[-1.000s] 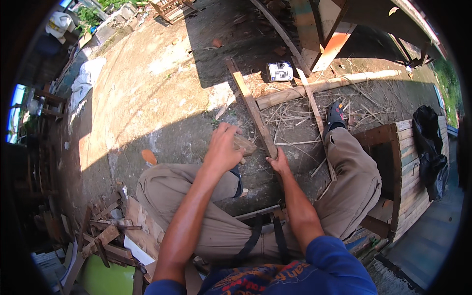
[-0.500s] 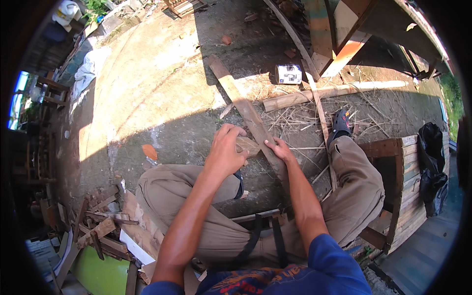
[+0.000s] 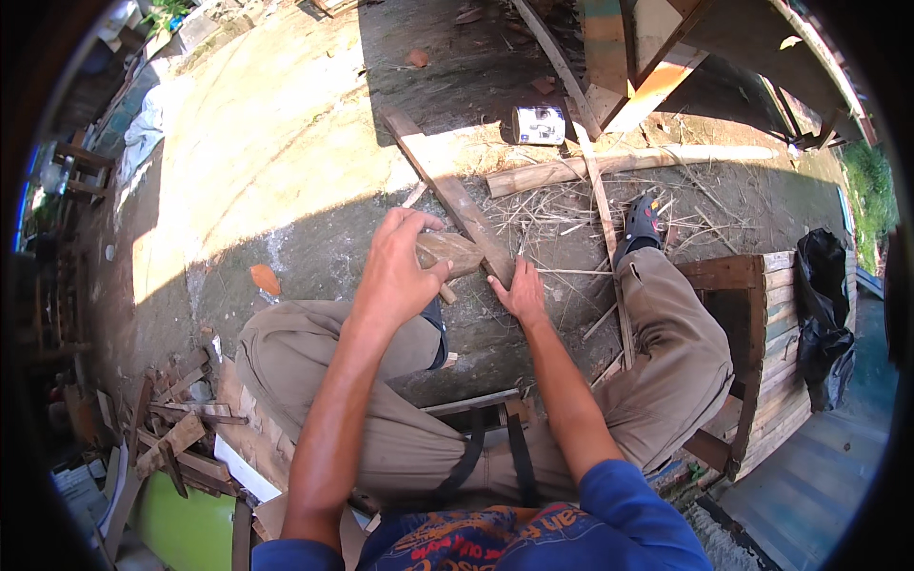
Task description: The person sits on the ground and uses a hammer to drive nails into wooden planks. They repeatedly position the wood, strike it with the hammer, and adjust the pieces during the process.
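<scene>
My left hand (image 3: 395, 271) is closed around a brown wooden block (image 3: 452, 252) with a pointed end, held against the side of a long wooden plank (image 3: 433, 176). A short pale stick end (image 3: 447, 294) shows just below the block; whether it joins the block I cannot tell. The plank slants away to the far left. My right hand (image 3: 524, 293) grips its near part, thumb on the left side and fingers on the right. What lies under that hand is hidden.
Past the plank are a printed can (image 3: 539, 126), a pale timber pole (image 3: 628, 167) and scattered thin sticks. At the right stands a slatted wooden frame (image 3: 776, 352) with a black plastic bag (image 3: 824, 305). Scrap wood (image 3: 186, 438) is heaped at the lower left.
My right hand has come nearer the block, and less of the plank shows on my side of it. My left hand still holds the block. The whole view has shifted slightly.
</scene>
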Motion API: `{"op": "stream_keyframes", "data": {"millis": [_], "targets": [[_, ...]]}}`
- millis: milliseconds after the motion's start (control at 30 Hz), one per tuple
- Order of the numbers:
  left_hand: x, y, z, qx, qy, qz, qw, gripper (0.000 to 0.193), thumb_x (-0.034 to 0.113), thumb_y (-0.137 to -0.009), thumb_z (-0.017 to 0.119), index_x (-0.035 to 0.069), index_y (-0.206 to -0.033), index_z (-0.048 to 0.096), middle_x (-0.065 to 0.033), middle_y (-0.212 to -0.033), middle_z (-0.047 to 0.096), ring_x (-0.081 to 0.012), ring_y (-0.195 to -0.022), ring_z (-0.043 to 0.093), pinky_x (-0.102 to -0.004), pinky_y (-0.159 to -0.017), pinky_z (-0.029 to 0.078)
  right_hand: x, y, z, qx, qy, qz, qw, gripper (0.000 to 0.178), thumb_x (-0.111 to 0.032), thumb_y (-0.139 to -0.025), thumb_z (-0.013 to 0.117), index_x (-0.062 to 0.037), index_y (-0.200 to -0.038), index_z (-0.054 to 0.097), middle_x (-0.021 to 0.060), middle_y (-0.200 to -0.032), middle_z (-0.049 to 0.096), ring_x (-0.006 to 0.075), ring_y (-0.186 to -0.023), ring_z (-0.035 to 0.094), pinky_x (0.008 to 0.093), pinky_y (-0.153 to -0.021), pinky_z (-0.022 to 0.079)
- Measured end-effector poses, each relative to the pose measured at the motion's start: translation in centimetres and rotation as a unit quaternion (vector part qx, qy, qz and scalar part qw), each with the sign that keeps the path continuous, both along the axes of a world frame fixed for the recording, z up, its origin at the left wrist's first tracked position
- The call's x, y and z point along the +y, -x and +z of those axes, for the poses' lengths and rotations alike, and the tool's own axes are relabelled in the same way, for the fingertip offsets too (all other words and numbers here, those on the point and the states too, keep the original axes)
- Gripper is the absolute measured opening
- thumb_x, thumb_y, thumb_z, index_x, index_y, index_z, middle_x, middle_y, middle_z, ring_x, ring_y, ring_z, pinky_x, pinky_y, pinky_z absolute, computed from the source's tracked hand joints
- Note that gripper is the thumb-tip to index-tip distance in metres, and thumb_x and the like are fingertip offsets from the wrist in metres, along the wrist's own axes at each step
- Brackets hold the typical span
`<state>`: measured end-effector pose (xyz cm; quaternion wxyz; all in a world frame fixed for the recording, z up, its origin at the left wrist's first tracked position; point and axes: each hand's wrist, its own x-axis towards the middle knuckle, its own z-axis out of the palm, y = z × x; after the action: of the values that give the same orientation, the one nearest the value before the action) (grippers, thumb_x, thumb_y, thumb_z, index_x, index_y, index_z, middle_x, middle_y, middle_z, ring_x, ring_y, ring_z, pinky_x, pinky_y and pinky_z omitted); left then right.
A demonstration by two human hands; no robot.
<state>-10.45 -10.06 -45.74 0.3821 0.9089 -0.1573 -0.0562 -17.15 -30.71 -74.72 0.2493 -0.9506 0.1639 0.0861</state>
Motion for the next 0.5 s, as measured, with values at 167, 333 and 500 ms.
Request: {"op": "stream_keyframes", "data": {"millis": [167,333,500], "targets": [[0.9,-0.7,0.6,-0.024,0.009,0.042,0.999,0.039,0.003,-0.072,0.080,0.002,-0.108,0.066,-0.0174,-0.111,0.060,-0.0359,-0.106,0.062,-0.0420,-0.093,0.049,3.8,2.7,-2.4,-0.013,0.188,0.011,0.982,0.076,-0.041,-0.089,0.071,-0.0042,-0.146,0.037,0.0197,-0.142,0.047,0.0331,-0.133,0.046,0.0519,-0.104,0.043],[1.8,-1.4,-0.1,-0.054,-0.026,0.062,0.996,0.040,0.006,-0.072,0.081,0.004,-0.109,0.066,-0.0162,-0.114,0.063,-0.0323,-0.108,0.062,-0.0398,-0.094,0.048,-0.6,1.2,-5.8,0.069,0.148,-0.011,0.987,0.049,-0.012,-0.092,0.063,-0.0039,-0.137,0.047,0.0157,-0.120,0.060,0.0339,-0.114,0.062,0.0450,-0.096,0.052],[1.8,-1.1,0.4,-0.038,-0.025,0.075,0.996,0.040,0.006,-0.072,0.080,0.003,-0.109,0.066,-0.0164,-0.113,0.063,-0.0330,-0.106,0.063,-0.0399,-0.091,0.049,-3.6,-0.9,-3.2,0.166,-0.016,0.020,0.986,0.051,-0.009,-0.081,0.071,0.0030,-0.126,0.051,0.0274,-0.110,0.068,0.0409,-0.108,0.067,0.0472,-0.090,0.056]]}}
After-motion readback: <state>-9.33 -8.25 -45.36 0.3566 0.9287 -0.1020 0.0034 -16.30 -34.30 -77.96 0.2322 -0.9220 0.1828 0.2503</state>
